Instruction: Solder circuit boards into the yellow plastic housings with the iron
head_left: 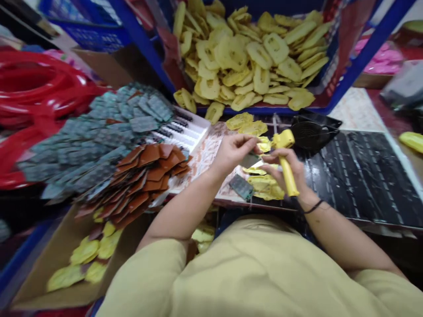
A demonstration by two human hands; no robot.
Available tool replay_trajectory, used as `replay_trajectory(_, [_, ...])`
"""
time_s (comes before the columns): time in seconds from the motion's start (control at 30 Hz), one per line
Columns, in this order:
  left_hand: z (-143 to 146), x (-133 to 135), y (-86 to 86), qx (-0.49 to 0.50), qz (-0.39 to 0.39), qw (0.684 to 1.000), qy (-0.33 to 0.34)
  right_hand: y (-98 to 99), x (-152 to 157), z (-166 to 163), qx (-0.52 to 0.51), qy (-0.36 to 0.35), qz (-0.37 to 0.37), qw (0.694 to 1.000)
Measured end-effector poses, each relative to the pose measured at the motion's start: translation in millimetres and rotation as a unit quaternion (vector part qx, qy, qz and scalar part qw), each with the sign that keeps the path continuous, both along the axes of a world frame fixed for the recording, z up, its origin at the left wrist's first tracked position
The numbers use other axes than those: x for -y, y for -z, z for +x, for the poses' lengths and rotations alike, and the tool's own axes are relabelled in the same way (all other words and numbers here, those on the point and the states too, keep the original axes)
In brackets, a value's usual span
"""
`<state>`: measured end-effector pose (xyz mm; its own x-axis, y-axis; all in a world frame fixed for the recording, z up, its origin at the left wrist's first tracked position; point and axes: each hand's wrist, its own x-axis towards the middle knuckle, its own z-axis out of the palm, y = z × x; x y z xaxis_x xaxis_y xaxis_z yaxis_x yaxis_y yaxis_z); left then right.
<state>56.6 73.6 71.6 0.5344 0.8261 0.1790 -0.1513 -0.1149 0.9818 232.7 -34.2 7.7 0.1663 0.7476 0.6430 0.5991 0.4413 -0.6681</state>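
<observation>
My left hand [231,154] is closed in a pinch over the work spot, on a small dark flat piece [250,160] partly hidden by the fingers. My right hand [291,169] is wrapped around a yellow gun-shaped tool [288,169], its head up and its handle slanting down toward me. The right fingertips come close to the piece in my left hand; whether they touch it I cannot tell. Below lie a grey-green circuit board [242,187] and flat yellow plastic pieces [266,188]. More thin yellow pieces [243,122] lie beyond my hands.
A blue crate [291,110] full of yellow oval parts stands ahead. Left are piled grey-green circuit boards [99,132], brown boards [152,176] and a white rack [194,132]. A cardboard box [56,299] sits lower left. Right are a black fan [312,132] and a black ridged panel [363,176].
</observation>
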Motion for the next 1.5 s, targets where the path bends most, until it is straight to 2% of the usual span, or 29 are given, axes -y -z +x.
replay_trajectory(0.1, [-12.9, -29.2, -17.2, -0.092, 0.018, 0.993, 0.075, 12.0, -8.4, 34.1, 0.061, -0.001, -0.053, 0.997])
replay_trajectory(0.17, [-14.8, -45.6, -20.2, -0.197, 0.048, 0.971, 0.130, 22.5, -20.7, 50.5, 0.129, -0.030, -0.082, 0.988])
replay_trajectory(0.27, [-3.0, -54.1, -5.4, -0.316, 0.108, 0.927, 0.171, 36.3, -35.8, 59.5, 0.196, -0.068, -0.108, 0.972])
replay_trajectory(0.4, [18.6, -41.3, 29.2, -0.391, 0.195, 0.884, 0.166, 41.7, -31.2, 60.8, 0.222, -0.054, -0.139, 0.963])
replay_trajectory(0.47, [23.2, -35.0, 40.7, -0.420, 0.234, 0.862, 0.161, 36.1, -19.6, 62.9, 0.224, -0.037, -0.152, 0.962])
replay_trajectory(0.53, [24.0, -32.0, 46.3, -0.441, 0.255, 0.846, 0.158, 24.4, -4.3, 65.6, 0.217, -0.014, -0.134, 0.967])
replay_trajectory(0.63, [22.9, -30.0, 48.0, -0.469, 0.267, 0.828, 0.150, -1.0, 22.6, 69.2, 0.194, 0.004, -0.039, 0.980])
replay_trajectory(0.73, [22.8, -25.8, 48.2, -0.485, 0.297, 0.812, 0.132, -24.8, 49.8, 73.7, 0.236, -0.006, 0.023, 0.971])
replay_trajectory(0.83, [24.2, -20.4, 50.5, -0.486, 0.314, 0.807, 0.117, -33.4, 69.4, 80.6, 0.305, 0.076, 0.077, 0.946])
replay_trajectory(0.9, [25.4, -17.8, 52.2, -0.488, 0.301, 0.811, 0.118, -27.9, 76.6, 84.9, 0.288, 0.115, 0.086, 0.947])
replay_trajectory(1.03, [27.4, -15.2, 51.3, -0.482, 0.285, 0.820, 0.116, -0.7, 82.2, 89.5, 0.163, 0.060, 0.023, 0.985])
replay_trajectory(1.1, [28.4, -14.4, 48.5, -0.491, 0.290, 0.813, 0.120, 11.4, 82.6, 90.6, 0.133, 0.057, -0.016, 0.989])
replay_trajectory(1.17, [29.4, -14.1, 45.8, -0.512, 0.296, 0.796, 0.129, 18.1, 81.4, 91.4, 0.122, 0.060, -0.022, 0.991])
replay_trajectory(1.23, [29.8, -14.4, 44.9, -0.523, 0.297, 0.788, 0.131, 19.0, 77.9, 92.0, 0.109, 0.040, -0.010, 0.993])
replay_trajectory(1.4, [29.5, -15.6, 48.9, -0.499, 0.294, 0.807, 0.114, 7.0, 61.9, 93.6, 0.100, -0.043, 0.001, 0.994])
replay_trajectory(1.5, [30.6, -14.5, 48.6, -0.506, 0.291, 0.804, 0.109, 0.7, 53.6, 98.2, 0.115, -0.084, -0.006, 0.990])
